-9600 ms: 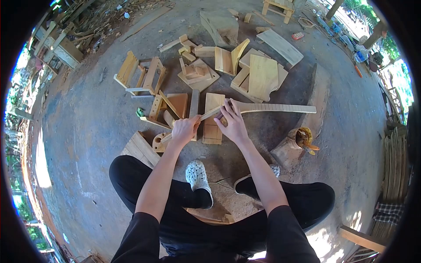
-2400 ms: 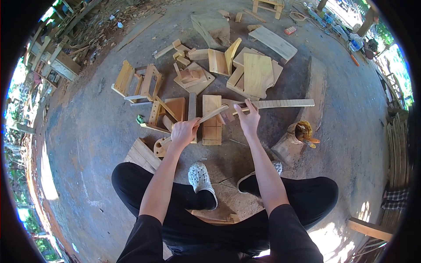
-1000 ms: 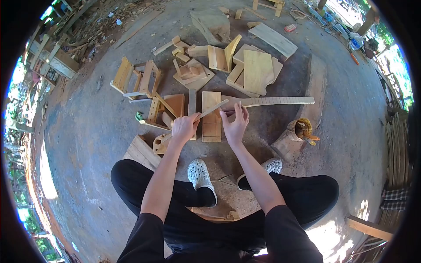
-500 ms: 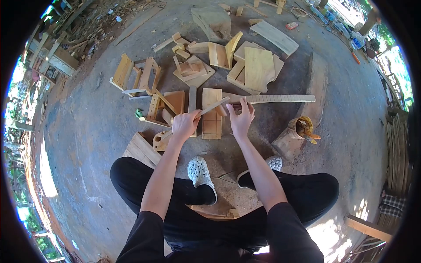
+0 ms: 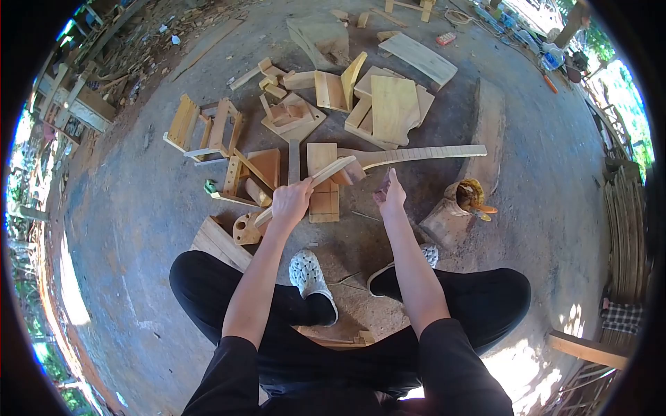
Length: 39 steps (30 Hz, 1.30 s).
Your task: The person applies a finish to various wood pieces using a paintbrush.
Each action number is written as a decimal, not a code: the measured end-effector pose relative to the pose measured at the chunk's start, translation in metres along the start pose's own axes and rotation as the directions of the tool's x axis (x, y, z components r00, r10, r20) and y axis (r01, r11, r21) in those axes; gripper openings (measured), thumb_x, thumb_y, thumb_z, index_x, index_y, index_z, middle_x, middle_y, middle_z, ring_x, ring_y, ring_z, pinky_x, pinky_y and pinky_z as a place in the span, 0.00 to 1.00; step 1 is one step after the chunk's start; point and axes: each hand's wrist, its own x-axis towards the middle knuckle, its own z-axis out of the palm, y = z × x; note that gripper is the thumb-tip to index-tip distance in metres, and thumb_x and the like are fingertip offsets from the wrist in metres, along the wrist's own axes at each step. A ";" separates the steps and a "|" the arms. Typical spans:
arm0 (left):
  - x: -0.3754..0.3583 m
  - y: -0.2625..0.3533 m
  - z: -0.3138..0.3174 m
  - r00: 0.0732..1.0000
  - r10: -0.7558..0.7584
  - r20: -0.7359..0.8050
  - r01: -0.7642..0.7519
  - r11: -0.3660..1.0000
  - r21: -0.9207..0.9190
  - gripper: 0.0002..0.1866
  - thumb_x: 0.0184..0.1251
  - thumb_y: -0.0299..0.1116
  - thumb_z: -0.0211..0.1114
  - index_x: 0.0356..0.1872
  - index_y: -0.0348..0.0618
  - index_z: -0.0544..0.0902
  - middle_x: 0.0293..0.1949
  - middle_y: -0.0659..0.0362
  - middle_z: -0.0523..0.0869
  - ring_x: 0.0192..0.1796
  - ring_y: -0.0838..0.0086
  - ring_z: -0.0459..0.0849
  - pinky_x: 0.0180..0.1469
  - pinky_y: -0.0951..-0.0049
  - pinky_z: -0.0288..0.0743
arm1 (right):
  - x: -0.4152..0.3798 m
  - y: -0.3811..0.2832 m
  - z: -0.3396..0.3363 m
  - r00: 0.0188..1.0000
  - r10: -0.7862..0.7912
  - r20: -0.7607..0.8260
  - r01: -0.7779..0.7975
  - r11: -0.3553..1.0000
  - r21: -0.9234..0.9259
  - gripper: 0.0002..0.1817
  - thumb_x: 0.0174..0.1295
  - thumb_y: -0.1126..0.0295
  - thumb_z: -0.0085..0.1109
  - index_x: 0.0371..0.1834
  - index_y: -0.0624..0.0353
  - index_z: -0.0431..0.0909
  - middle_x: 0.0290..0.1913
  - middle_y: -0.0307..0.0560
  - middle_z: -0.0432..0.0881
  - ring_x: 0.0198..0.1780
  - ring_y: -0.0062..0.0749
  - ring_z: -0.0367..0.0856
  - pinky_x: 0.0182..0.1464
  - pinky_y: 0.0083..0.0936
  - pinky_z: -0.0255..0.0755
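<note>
My left hand (image 5: 291, 201) is closed around a long, narrow wooden strip (image 5: 334, 170), which slants up to the right. The strip crosses above a wooden block (image 5: 323, 202) marked with pencil-like lines. To the right, my right hand (image 5: 392, 194) is raised with fingers stretched out and nothing visible in it, apart from the strip. Just beyond it lies a long, neck-like wooden piece (image 5: 430, 155) with evenly spaced cross lines; its wide left end is partly behind the strip. A narrow grey bar (image 5: 294, 163) lies left of the block.
Wooden boards (image 5: 395, 109) and offcuts lie ahead. At the left are a small slatted wooden frame (image 5: 205, 128) and a block with holes (image 5: 246, 229). A container with brushes (image 5: 465, 197) stands at the right by a long plank (image 5: 483, 132). My shoes (image 5: 309, 274) are close below.
My right hand has drawn back from the strip's far end, lower and toward me, its fingers now closer together. The strip has turned slightly in my left hand. The view has shifted a little.
</note>
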 end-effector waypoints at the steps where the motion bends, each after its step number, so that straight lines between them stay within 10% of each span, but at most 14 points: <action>1: 0.001 0.005 0.001 1.000 0.016 0.014 -0.017 1.000 0.014 0.16 0.77 0.40 0.68 0.60 0.52 0.88 0.41 0.51 0.94 0.42 0.52 0.93 0.47 0.50 0.85 | 0.001 -0.005 0.001 1.000 0.023 -0.022 -0.022 0.999 0.029 0.24 0.69 0.40 0.73 0.47 0.50 0.86 0.34 0.36 0.77 0.37 0.31 0.78 0.52 0.46 0.77; 5: 0.009 0.012 0.001 0.997 0.019 0.070 -0.024 0.997 0.077 0.14 0.77 0.39 0.67 0.59 0.51 0.87 0.41 0.53 0.94 0.42 0.53 0.93 0.47 0.51 0.85 | 0.002 -0.015 0.000 0.999 0.003 -0.045 0.000 0.998 0.065 0.22 0.72 0.43 0.71 0.51 0.50 0.88 0.37 0.37 0.82 0.39 0.33 0.81 0.51 0.43 0.78; 7: 0.014 0.012 -0.001 0.996 0.011 0.088 -0.018 0.997 0.074 0.17 0.76 0.39 0.68 0.61 0.51 0.87 0.41 0.51 0.94 0.43 0.52 0.93 0.47 0.50 0.85 | 0.003 -0.006 0.007 0.868 -0.492 0.068 0.496 0.861 -0.108 0.19 0.72 0.51 0.73 0.56 0.53 0.90 0.46 0.43 0.89 0.45 0.37 0.86 0.56 0.39 0.80; 8: 0.016 0.011 -0.002 0.995 -0.001 0.101 -0.007 0.997 0.071 0.19 0.75 0.39 0.70 0.64 0.52 0.87 0.42 0.49 0.94 0.44 0.50 0.93 0.48 0.48 0.85 | 0.004 -0.003 0.006 0.869 -0.490 0.068 0.495 0.862 -0.106 0.19 0.72 0.51 0.73 0.56 0.53 0.90 0.46 0.43 0.89 0.45 0.37 0.86 0.56 0.39 0.80; 11: 0.017 0.011 -0.002 0.994 0.008 0.113 -0.013 0.999 0.042 0.19 0.74 0.38 0.70 0.64 0.53 0.86 0.43 0.48 0.94 0.46 0.49 0.93 0.50 0.48 0.85 | -0.040 -0.011 0.020 0.627 -0.636 0.450 0.772 0.582 -0.254 0.21 0.69 0.60 0.76 0.61 0.55 0.89 0.60 0.51 0.90 0.59 0.47 0.85 0.66 0.39 0.76; 13: 0.014 0.009 -0.006 0.991 0.007 0.130 -0.010 1.000 0.021 0.20 0.74 0.39 0.70 0.65 0.54 0.86 0.44 0.48 0.94 0.48 0.48 0.92 0.51 0.48 0.85 | -0.043 0.001 0.023 0.254 -0.749 0.612 0.956 0.097 -0.278 0.22 0.64 0.62 0.79 0.60 0.55 0.90 0.68 0.54 0.86 0.67 0.55 0.79 0.72 0.44 0.72; 17: 0.005 -0.004 -0.030 0.947 -0.090 0.309 0.095 0.996 0.001 0.24 0.79 0.47 0.67 0.71 0.55 0.83 0.56 0.49 0.93 0.58 0.48 0.91 0.61 0.50 0.83 | -0.045 0.015 0.023 0.191 -0.737 0.648 0.939 -0.054 -0.339 0.23 0.65 0.59 0.78 0.62 0.52 0.91 0.73 0.54 0.83 0.73 0.63 0.71 0.75 0.51 0.70; 25: -0.011 -0.067 -0.065 0.843 -0.215 0.493 0.362 0.904 -0.225 0.30 0.87 0.54 0.54 0.77 0.46 0.75 0.68 0.46 0.86 0.68 0.51 0.86 0.70 0.58 0.76 | -0.038 0.016 0.027 0.261 -0.740 0.620 0.923 0.004 -0.384 0.23 0.67 0.57 0.77 0.63 0.50 0.91 0.73 0.56 0.82 0.72 0.62 0.71 0.74 0.49 0.71; 28: -0.025 -0.090 -0.082 0.796 -0.219 0.564 0.315 0.946 -0.079 0.33 0.71 0.34 0.66 0.78 0.47 0.74 0.63 0.43 0.89 0.64 0.50 0.88 0.64 0.53 0.81 | -0.037 0.019 0.032 0.330 -0.747 0.578 0.892 0.047 -0.449 0.22 0.68 0.55 0.76 0.62 0.50 0.91 0.71 0.54 0.83 0.73 0.62 0.70 0.73 0.48 0.72; 31: -0.037 -0.080 -0.102 0.695 -0.279 0.663 0.063 0.942 0.330 0.43 0.59 0.41 0.79 0.78 0.49 0.74 0.58 0.43 0.91 0.62 0.50 0.89 0.62 0.53 0.82 | -0.039 0.019 0.034 0.353 -0.748 0.562 0.880 0.060 -0.472 0.23 0.68 0.53 0.76 0.62 0.50 0.91 0.71 0.51 0.84 0.73 0.61 0.70 0.73 0.48 0.72; 39: -0.060 -0.061 -0.100 0.832 -0.137 0.537 0.105 0.990 0.091 0.54 0.42 0.53 0.90 0.76 0.52 0.77 0.58 0.49 0.92 0.63 0.50 0.89 0.68 0.53 0.79 | -0.043 0.017 0.036 0.413 -0.741 0.530 0.840 0.086 -0.535 0.22 0.68 0.52 0.75 0.61 0.49 0.91 0.71 0.49 0.83 0.73 0.59 0.69 0.73 0.48 0.73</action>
